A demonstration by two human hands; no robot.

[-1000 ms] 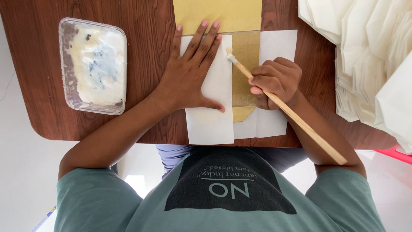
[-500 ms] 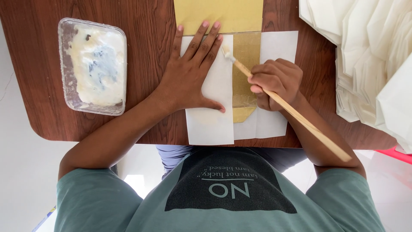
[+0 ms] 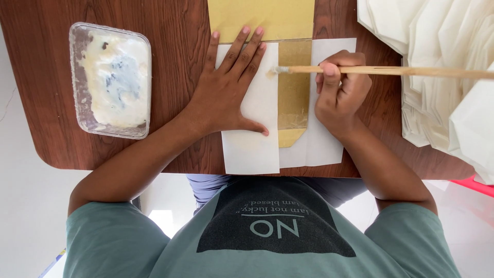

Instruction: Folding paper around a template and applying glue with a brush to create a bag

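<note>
Head view: right hand (image 3: 340, 95) gripping brush (image 3: 391, 71).

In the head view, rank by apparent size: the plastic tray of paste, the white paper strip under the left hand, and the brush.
1. Plastic tray of paste, the broadest area.
2. White paper strip, partly hidden under the left hand, so close to the tray and unsure.
3. Brush in the right hand: longest but thinnest, running out of frame.

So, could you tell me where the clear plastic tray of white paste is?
Head view: the clear plastic tray sits on the wooden table, beside the left hand.
</note>
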